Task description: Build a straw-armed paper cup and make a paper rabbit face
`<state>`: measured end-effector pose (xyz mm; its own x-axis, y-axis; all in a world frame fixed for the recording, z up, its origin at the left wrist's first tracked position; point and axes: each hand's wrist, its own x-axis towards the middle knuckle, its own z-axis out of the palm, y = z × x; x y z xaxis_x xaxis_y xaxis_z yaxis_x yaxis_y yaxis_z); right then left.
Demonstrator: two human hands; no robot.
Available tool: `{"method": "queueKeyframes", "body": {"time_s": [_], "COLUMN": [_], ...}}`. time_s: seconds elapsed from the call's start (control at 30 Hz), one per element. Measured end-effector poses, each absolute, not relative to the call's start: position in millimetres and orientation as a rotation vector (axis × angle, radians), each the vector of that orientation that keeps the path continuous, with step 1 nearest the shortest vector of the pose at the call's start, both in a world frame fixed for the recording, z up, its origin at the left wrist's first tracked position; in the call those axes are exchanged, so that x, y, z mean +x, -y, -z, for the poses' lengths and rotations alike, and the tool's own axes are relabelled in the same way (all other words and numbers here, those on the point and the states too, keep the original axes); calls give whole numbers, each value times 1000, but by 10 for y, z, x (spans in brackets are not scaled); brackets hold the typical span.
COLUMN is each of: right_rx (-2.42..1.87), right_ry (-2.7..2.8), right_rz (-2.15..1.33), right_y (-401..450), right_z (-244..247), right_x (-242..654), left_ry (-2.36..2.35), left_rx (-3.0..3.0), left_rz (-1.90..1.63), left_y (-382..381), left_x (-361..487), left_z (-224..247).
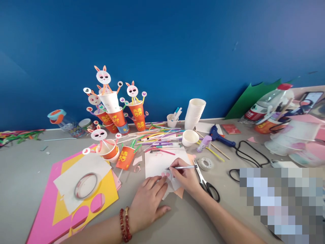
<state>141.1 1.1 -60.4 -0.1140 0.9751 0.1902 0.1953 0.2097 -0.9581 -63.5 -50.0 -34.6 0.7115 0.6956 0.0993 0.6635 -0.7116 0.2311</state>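
Note:
My right hand [185, 174] grips a pen [187, 166], its tip low over a small white paper disc with pink patches [168, 175]. Lying flat with fingers stretched out, my left hand [149, 196] rests its fingertips at the disc's left edge. Under both is a white paper sheet [153, 162]. Black-handled scissors [213, 191] lie right of my right hand, beside a roll of clear tape [205, 163]. Beyond the sheet are several loose pens and coloured pipe cleaners [159, 136]. My fingers partly cover the disc.
Rabbit-faced paper cups [123, 157] stand at back left. Coloured sheets [48, 189] carry a large tape roll [85, 185]. Behind are a white cup stack [194, 113], a glue stick [204, 144] and a blue glue gun [218, 135] with a black cord. A bottle [269, 101] stands right.

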Motion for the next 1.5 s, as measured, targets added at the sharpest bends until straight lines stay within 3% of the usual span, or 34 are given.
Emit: {"method": "queueKeyframes", "body": {"time_s": [0.37,0.63,0.87,1.23,1.5], "right_rx": [-1132,-1239,-1487,-1954,-1893], "right_ry": [1533,2066,2107,2166,2405], "right_rz": [-894,-405,-3,167,163], "right_y": [12,289,657,688,360], "right_z": [242,-248,-1,270,86], "right_x": [1552,2148,2706,2883,2959], "left_ry": [-1031,-1243,-1301,-1396,-1399], "left_rx": [2644,2492,2475,2541,2553], "left_rz": [-690,-750,-632,-560,-542], "left_y": [450,313,276,247,261], "left_x": [-666,-755,-737,-683,-677], "left_z": [305,400,479,588,594]}}
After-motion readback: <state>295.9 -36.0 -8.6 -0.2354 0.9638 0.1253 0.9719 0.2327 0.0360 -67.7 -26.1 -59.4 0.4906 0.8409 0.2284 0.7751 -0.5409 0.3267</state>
